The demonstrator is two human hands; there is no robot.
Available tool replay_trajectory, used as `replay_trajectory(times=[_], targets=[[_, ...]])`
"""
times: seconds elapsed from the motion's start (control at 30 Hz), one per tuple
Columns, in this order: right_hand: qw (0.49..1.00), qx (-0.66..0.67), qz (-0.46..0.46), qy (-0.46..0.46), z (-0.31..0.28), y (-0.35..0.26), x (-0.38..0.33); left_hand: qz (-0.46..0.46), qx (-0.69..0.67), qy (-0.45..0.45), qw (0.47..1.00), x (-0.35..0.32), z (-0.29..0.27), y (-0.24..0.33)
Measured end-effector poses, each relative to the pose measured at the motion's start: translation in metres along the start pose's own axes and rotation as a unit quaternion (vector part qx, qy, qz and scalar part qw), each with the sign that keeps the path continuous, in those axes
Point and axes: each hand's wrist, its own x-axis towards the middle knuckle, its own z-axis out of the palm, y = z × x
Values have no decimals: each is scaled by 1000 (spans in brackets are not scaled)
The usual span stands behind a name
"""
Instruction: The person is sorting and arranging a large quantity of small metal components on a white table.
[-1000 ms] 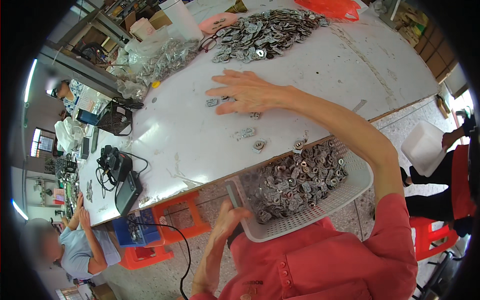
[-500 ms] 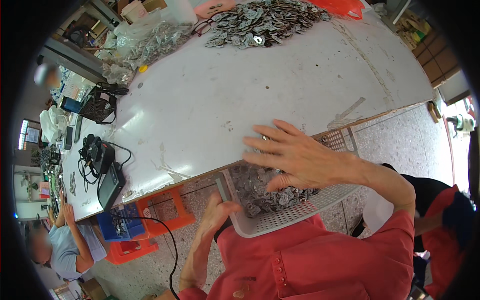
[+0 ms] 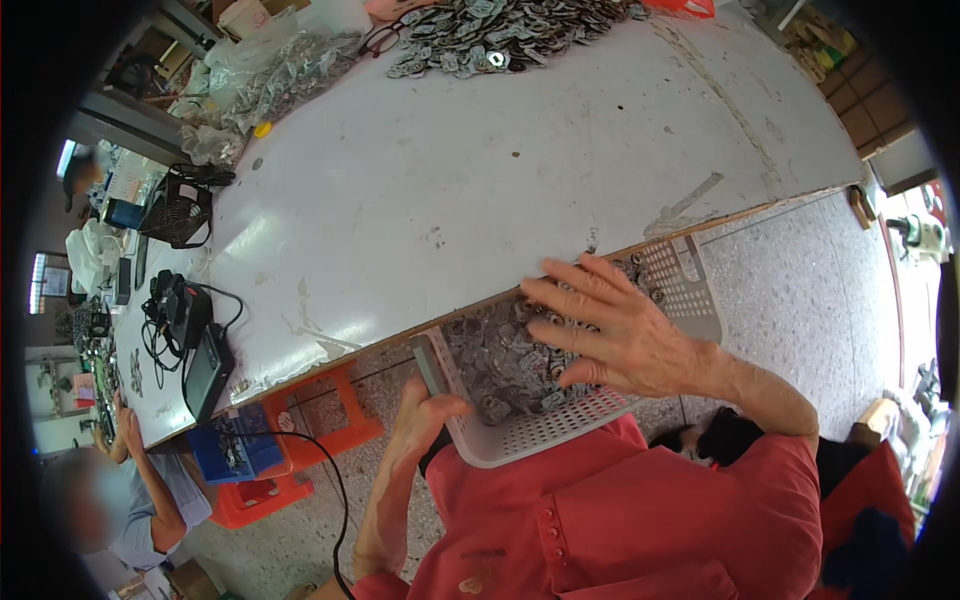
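On my lap, against the near edge of the table, rests a light grey perforated plastic basket. Many small flat metal pieces lie in it, mostly dark and silvery. My left hand is closed around the basket's left end, thumb over the rim. Above the basket's middle, my right hand is spread palm down with its fingers apart, and nothing shows in its grip. It hides part of the pieces below.
A large heap of similar metal pieces covers the table's far side, beside glasses and plastic bags. Black adapters with cables lie at the left. A blue bin stands below, near another seated person.
My right hand has moved from over the table edge toward me and right, above the basket. More of the pieces and the basket's right end show. My left hand keeps its hold.
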Motion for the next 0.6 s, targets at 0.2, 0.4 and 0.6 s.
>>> replay_trajectory(times=[0.2, 0.4, 0.6], targets=[[982, 151, 78, 79, 3, 9, -29, -11, 15, -22, 1000, 6, -5, -3], [902, 53, 371, 215, -1, 26, -95, -26, 13, -28, 999, 12, -2, 4], [681, 223, 610, 338, 27, 19, -176, -44, 0, -48, 998, 25, 18, 22]])
